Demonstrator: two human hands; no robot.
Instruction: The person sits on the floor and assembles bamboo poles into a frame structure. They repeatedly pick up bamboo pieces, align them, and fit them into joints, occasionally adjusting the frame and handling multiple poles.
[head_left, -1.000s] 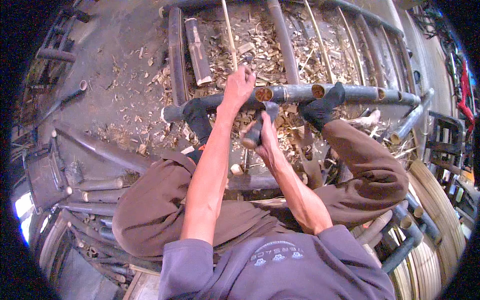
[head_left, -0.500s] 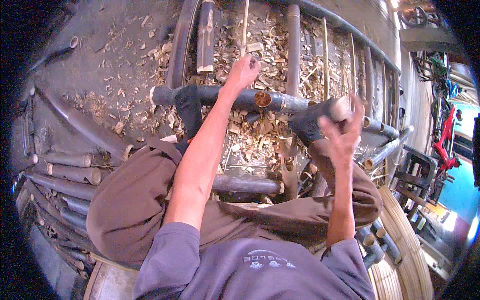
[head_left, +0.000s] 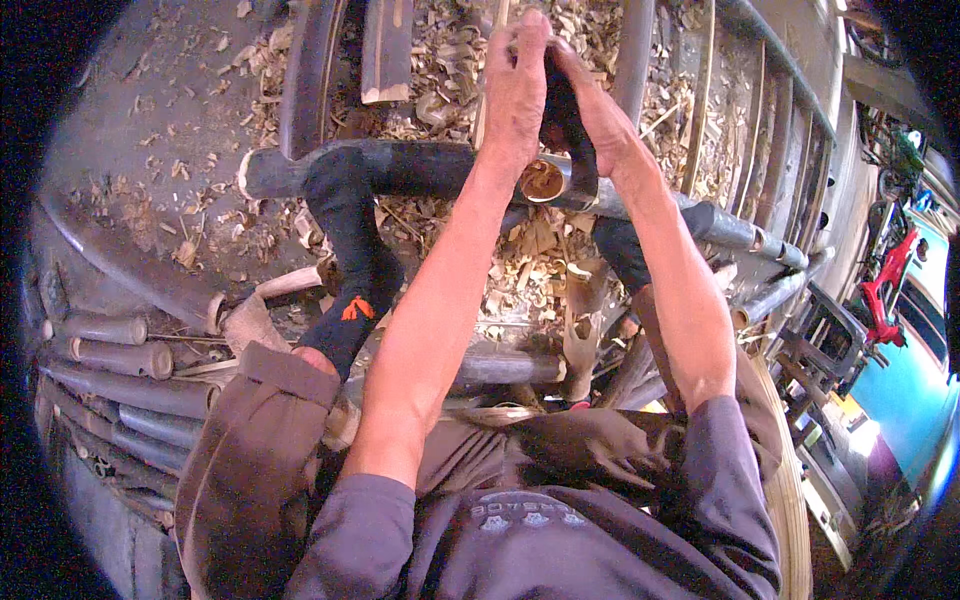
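Note:
My left hand [head_left: 515,105] and my right hand [head_left: 602,125] reach far forward, close together, with fingers closed. They press from both sides on a dark, curved piece [head_left: 568,130] that looks like bamboo. Its lower end hangs over a dark bamboo pole [head_left: 415,168] lying crosswise, near that pole's round cut opening [head_left: 542,181]. Much of the piece is hidden by my hands. A thin pale bamboo strip [head_left: 480,125] runs beside and behind my left hand.
Pale shavings [head_left: 440,110] cover the floor around a bamboo frame with several crosspieces [head_left: 632,80]. My left foot [head_left: 345,220], in a dark sock, rests against the pole. Cut bamboo lengths [head_left: 120,357] are stacked at left. A red motorbike part [head_left: 890,285] stands at far right.
My right hand has swung in from the right to join my left, and both have moved farther forward. The dark piece is now between them. My left leg has shifted, showing more sock.

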